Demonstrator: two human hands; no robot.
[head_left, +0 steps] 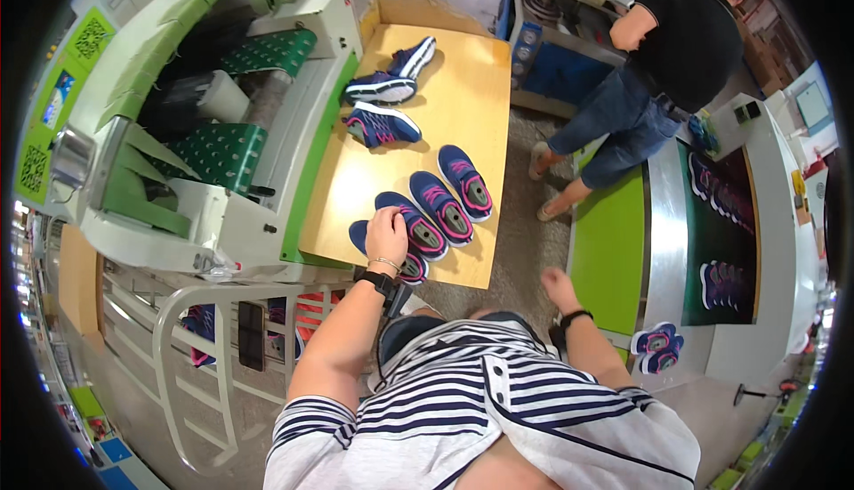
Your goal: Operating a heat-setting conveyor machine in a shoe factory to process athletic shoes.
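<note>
My left hand rests on the nearest navy-and-pink shoe at the front of a wooden table, its fingers curled over the shoe's top. Three more navy shoes lie beside it in a row: one, one, one. Farther back lie another shoe on its side and a pair. My right hand hangs blurred beside my hip, away from the table, holding nothing that I can make out.
A green-and-white machine with conveyor belts stands left of the table. A person in a black shirt stands at the back right. On the right a conveyor carries more shoes, and another pair sits at its near end.
</note>
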